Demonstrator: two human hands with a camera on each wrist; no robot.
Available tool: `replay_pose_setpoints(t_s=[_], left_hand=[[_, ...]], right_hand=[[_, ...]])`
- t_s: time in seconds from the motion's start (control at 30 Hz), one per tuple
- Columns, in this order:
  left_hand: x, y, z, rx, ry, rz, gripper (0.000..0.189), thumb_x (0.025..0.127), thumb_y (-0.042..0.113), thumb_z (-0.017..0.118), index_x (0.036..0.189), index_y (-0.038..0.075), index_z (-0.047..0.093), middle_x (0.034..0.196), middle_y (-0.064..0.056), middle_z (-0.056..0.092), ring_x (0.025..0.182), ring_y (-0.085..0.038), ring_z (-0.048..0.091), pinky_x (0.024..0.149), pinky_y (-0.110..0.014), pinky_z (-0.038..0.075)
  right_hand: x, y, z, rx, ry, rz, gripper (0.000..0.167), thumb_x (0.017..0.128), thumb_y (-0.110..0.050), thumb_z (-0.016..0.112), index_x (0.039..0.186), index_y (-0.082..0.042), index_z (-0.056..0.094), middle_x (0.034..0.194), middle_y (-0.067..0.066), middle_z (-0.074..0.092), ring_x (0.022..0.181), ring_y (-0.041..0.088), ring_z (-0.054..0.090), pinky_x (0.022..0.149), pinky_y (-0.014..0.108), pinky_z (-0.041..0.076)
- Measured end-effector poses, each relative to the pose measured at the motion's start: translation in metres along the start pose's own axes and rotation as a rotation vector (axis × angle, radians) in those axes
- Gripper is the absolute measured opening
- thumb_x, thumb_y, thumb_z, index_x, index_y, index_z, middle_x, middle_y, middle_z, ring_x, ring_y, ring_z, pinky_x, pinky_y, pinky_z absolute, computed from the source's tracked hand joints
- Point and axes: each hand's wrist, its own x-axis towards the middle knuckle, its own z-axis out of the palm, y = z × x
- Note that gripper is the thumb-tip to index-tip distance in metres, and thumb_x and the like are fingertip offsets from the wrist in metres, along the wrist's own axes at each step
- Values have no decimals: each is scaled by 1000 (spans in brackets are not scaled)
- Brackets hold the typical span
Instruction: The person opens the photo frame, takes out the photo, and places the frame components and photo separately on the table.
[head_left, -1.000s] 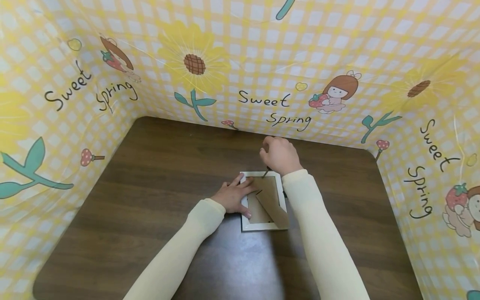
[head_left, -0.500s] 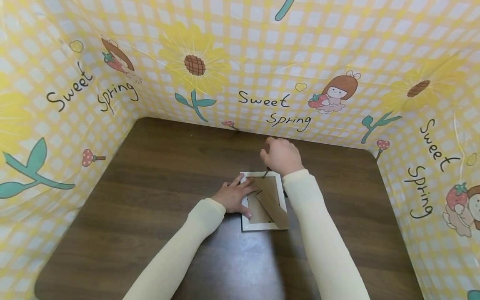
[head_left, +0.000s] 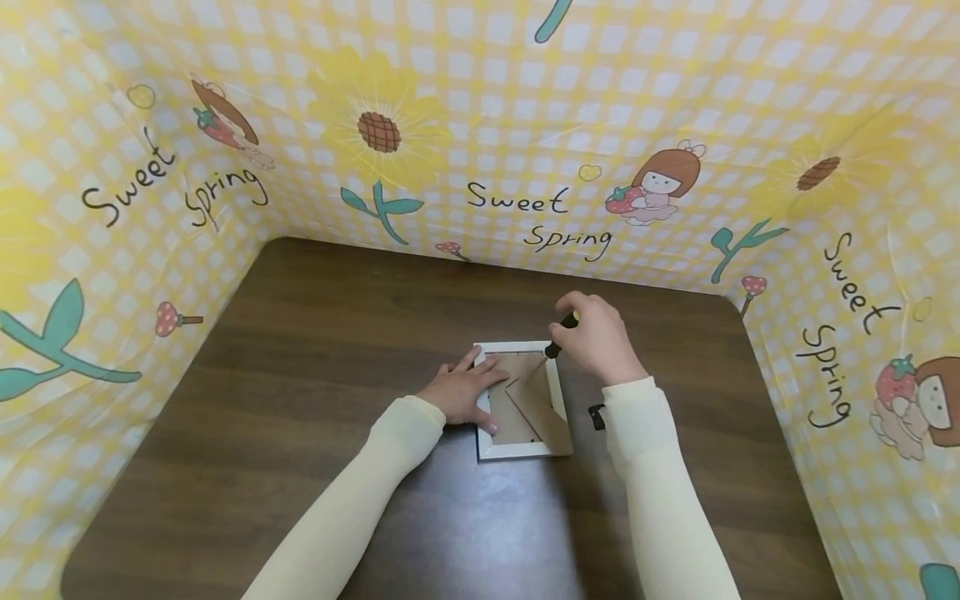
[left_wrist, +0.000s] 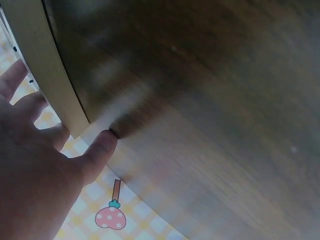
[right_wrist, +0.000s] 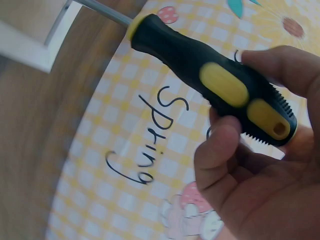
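Observation:
A white picture frame point(head_left: 517, 451) lies back side up on the table, its brown backing board point(head_left: 501, 421) and a slanted stand leg point(head_left: 553, 427) showing. Along its left edge my left hand point(head_left: 456, 393) rests with fingers spread. The left wrist view has that hand point(left_wrist: 37, 170) at the frame's side point(left_wrist: 47, 65). My right hand point(head_left: 603, 342) holds a screwdriver point(head_left: 552, 350) above the frame's upper right part, tilted with the shaft down to the left. Its black and yellow handle point(right_wrist: 180, 52) sits between thumb and fingers in the right wrist view. Where the tip ends is unclear.
The dark wooden table point(head_left: 337, 333) is enclosed at the back and sides by a yellow checked cloth point(head_left: 510, 125) with printed flowers and lettering. A small black object point(head_left: 597, 417) shows beside the right sleeve cuff.
My right hand has moved right and a little nearer the body, bringing the screwdriver's handle into sight. My left hand stays on the frame. The head view has shifted slightly.

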Motion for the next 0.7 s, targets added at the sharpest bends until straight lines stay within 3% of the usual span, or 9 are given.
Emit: replay_pose_setpoints(t_s=[0.13,0.23,0.43,0.7], left_hand=[[-1,1,-1,-14,10,7,96,75,56,82,156,28,40,168,1,14,154,-29,-4,107,-68,25],[-1,3,-2,-17,13,2,95,75,54,83,156,28,40,168,-1,15,154,-29,-3,107,-67,26],[0,4,-1,-26,-2,-15,93,78,51,82,157,28,38,168,-3,13,153,-29,-7,110,-67,22],[0,7,0,-54,1,-19,93,78,44,84,157,23,39,168,-7,10,153,-32,-7,112,-66,19]], right_hand=[[-6,8,3,214,32,3,46,93,-17,69,137,-11,56,116,14,62,95,29,60,77,43,50],[-8,14,10,303,31,-31,46,93,-13,70,137,-10,57,111,13,65,92,28,61,76,40,51],[-7,19,20,297,-24,-106,45,95,-8,67,139,-7,58,105,14,67,86,27,62,74,40,49],[-2,22,25,264,-119,-115,53,99,-7,62,150,-6,48,112,17,65,83,24,63,74,40,50]])
